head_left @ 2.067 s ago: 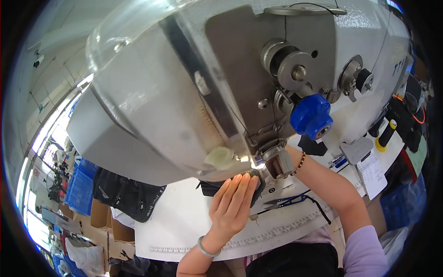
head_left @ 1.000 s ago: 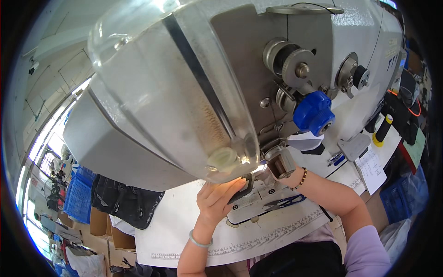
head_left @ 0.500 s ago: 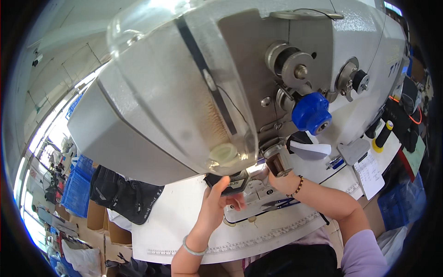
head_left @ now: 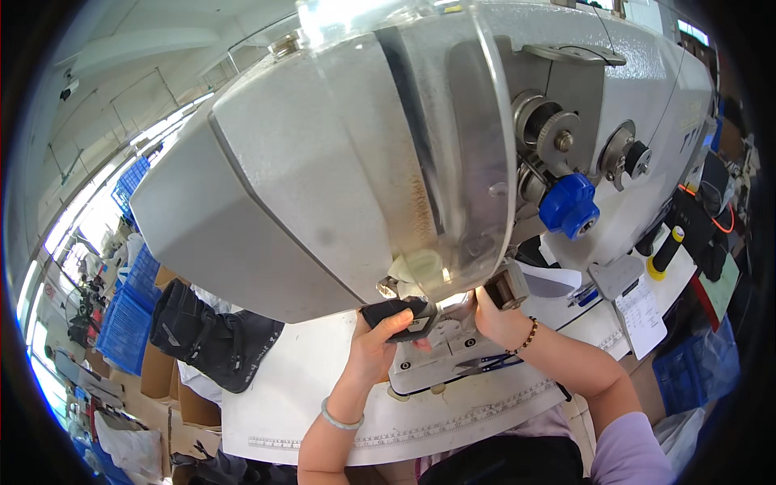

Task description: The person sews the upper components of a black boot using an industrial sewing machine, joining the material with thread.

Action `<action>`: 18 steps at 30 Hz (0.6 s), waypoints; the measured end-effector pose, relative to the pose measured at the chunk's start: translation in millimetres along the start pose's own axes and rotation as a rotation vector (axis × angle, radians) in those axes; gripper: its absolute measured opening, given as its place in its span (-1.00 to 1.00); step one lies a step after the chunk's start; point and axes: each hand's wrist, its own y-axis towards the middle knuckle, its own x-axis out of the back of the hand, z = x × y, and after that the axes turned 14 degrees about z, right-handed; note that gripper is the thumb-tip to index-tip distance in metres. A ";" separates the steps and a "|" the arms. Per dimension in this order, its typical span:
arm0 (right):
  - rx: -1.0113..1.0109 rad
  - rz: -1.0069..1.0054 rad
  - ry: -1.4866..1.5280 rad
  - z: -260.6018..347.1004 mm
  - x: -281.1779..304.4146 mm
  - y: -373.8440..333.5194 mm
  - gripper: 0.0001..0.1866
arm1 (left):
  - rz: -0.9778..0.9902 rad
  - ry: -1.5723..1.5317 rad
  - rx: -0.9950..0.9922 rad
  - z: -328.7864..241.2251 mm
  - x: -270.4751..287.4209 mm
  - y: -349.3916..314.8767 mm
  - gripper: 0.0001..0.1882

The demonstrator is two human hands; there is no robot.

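Observation:
My left hand [head_left: 374, 346] is closed on a black fabric-like piece with a pale printed patch [head_left: 417, 325], its thumb pressed on top. That piece sits under the head of a large grey sewing machine [head_left: 299, 178], close to the needle area. To the right of it, my right hand [head_left: 499, 323] reaches in beside the machine's metal base plate [head_left: 440, 352]. The fingers of that hand are hidden behind a brown bobbin-like part [head_left: 508, 289] and the machine, so their grip does not show. A clear plastic guard [head_left: 477, 162] covers part of the machine head.
Dark-handled thread snips [head_left: 485, 364] lie by the base plate. A printed ruler strip [head_left: 404, 427] runs along the white table's front edge. Black sewn pieces [head_left: 214, 335] rest at the table's left. A black-and-yellow thread cone [head_left: 666, 255] and a written sheet [head_left: 644, 318] are at right.
The view has shifted, so the machine appears farther right. My left thumb now lies flatter over the black piece, where it pointed up before. My right hand stays beside the base plate.

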 end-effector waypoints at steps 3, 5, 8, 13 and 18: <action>0.033 0.030 0.007 8.7 -9.6 -6.4 -0.90 | -0.005 -0.012 -0.004 0.5 3.5 -0.5 -0.76; 0.048 0.024 0.010 1.2 -5.4 -2.0 -0.90 | 0.038 -0.035 0.000 1.4 6.8 0.0 -0.76; 0.056 0.030 0.006 -13.5 8.0 4.0 -0.90 | 0.071 -0.054 -0.007 4.1 11.2 0.3 -0.77; 0.091 0.042 0.053 -3.8 -3.3 -2.2 -0.89 | 0.062 -0.090 0.004 5.9 12.1 1.1 -0.75; 0.079 0.065 0.055 -7.8 3.1 1.1 -0.87 | 0.024 -0.111 0.013 11.4 13.7 1.6 -0.74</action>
